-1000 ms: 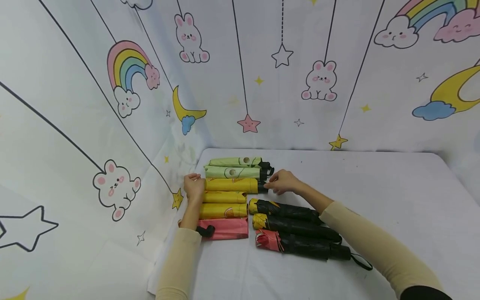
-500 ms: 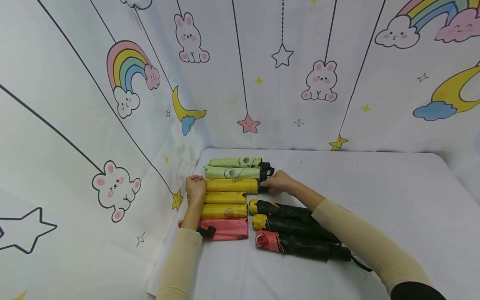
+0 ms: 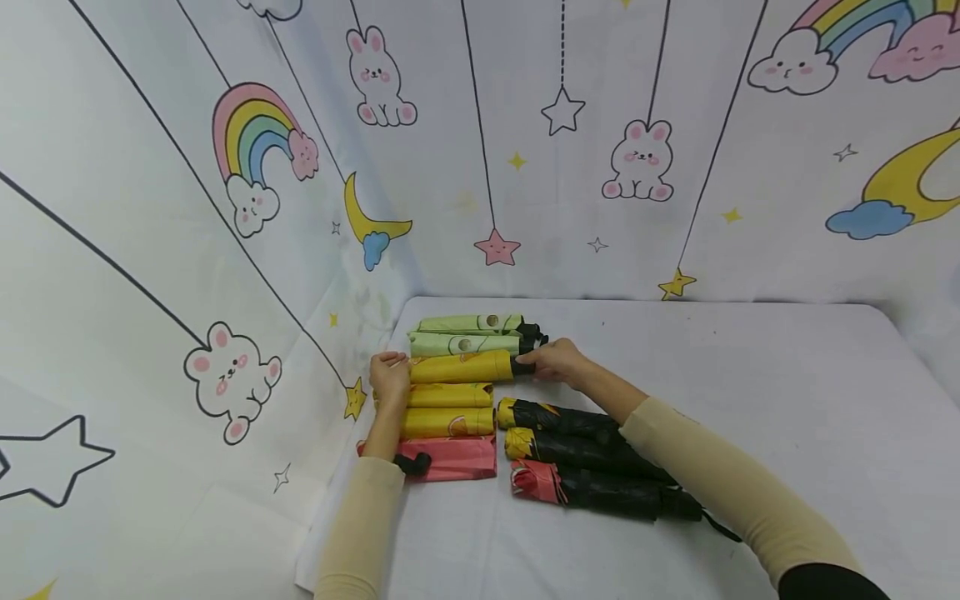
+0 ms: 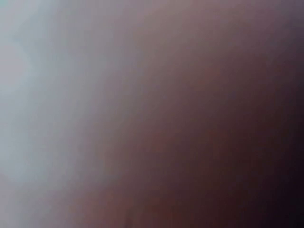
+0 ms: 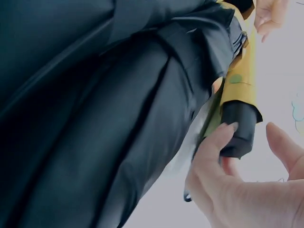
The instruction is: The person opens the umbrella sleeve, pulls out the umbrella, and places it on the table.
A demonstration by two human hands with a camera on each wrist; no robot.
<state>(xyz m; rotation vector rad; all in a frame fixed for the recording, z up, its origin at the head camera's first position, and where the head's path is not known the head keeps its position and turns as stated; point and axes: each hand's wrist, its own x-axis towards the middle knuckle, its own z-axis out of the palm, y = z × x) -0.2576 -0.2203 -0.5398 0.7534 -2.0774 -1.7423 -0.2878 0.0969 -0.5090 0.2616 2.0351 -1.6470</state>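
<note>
Yellow umbrella (image 3: 463, 367) runs left-right, black handle (image 5: 241, 118) rightward, gripped by right hand (image 3: 558, 362). Left hand (image 3: 390, 379) at other end, grip unclear. Green umbrellas (image 3: 467, 345) just beyond, yellow pair (image 3: 442, 422) nearer.

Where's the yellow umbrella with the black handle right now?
In the head view, the yellow umbrella is on the left of the table, between the left hand and the right hand, pictured just below the green umbrellas.

Arms (image 3: 360, 525) extended — left hand (image 3: 390, 377), right hand (image 3: 557, 363) apart — right fingers (image 5: 214, 148) curled.
</note>
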